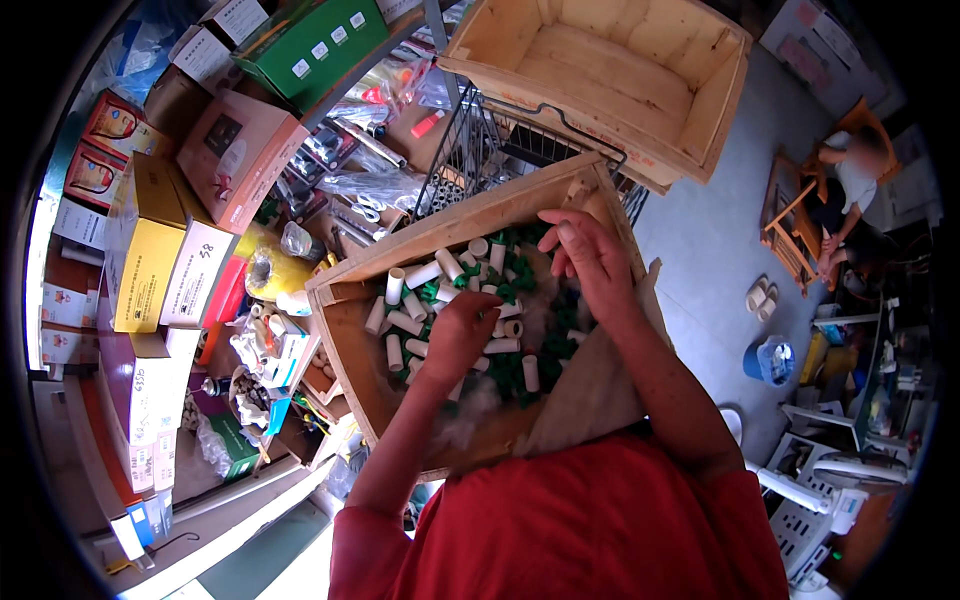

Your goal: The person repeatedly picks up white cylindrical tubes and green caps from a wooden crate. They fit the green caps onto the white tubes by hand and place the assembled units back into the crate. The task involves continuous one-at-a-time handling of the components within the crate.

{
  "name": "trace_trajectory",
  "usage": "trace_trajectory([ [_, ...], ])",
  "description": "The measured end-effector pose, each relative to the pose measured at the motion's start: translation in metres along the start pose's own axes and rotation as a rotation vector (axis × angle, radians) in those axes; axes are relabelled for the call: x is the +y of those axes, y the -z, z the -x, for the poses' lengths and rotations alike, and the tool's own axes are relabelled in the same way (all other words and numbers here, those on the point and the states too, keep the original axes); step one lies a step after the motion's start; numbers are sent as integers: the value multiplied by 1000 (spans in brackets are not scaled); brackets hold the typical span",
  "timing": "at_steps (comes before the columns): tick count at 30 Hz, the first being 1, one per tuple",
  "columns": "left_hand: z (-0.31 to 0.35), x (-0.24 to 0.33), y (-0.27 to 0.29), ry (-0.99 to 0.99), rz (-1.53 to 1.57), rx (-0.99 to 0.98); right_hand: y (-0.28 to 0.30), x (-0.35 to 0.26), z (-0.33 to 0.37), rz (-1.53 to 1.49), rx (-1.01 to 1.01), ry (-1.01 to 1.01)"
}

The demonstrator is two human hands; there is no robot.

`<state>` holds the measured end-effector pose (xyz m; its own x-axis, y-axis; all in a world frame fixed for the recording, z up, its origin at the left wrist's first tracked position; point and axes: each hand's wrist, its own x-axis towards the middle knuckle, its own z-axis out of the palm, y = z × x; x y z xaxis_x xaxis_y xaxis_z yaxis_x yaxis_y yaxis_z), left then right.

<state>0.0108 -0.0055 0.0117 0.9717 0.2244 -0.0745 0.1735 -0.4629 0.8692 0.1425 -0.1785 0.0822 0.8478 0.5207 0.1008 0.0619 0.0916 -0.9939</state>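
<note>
A wooden box (335, 340) stands tilted against my body. Inside lie several short white tube pieces (395, 286) mixed with small green plastic parts (515, 375). My left hand (465, 335) is down among them, its fingers curled together; what they hold, if anything, is hidden. Higher up, near the box's far right corner, my right hand (590, 258) hovers over the contents with fingers apart and nothing in it. A beige sheet (575, 405) lies along the near right side, partly under my right forearm.
A larger wooden crate (610, 80) rests on a black wire basket (450, 165) beyond the box. Shelves at left hold cartons, including a yellow box (145, 250) and a green box (315, 48). At far right a person (850, 190) sits near a blue bin (770, 360).
</note>
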Motion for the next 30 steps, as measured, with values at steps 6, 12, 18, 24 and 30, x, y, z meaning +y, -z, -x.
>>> trace_trajectory([
  [6, -7, -3, -30, -285, -781, 95, 0, 1, 0, 44, -24, -9],
  [12, -10, -5, -20, -193, -408, 112, -1, 1, 1, 30, -21, -12],
  [18, -12, 4, 18, 344, 503, -65, 1, 2, 2, 15, -12, 6],
  [24, 5, 4, 38, 168, 234, -45, -1, 0, 2, 28, -13, 10],
  [30, 27, 16, 86, -29, -547, 39, 0, 0, 1, 17, 12, 19],
])
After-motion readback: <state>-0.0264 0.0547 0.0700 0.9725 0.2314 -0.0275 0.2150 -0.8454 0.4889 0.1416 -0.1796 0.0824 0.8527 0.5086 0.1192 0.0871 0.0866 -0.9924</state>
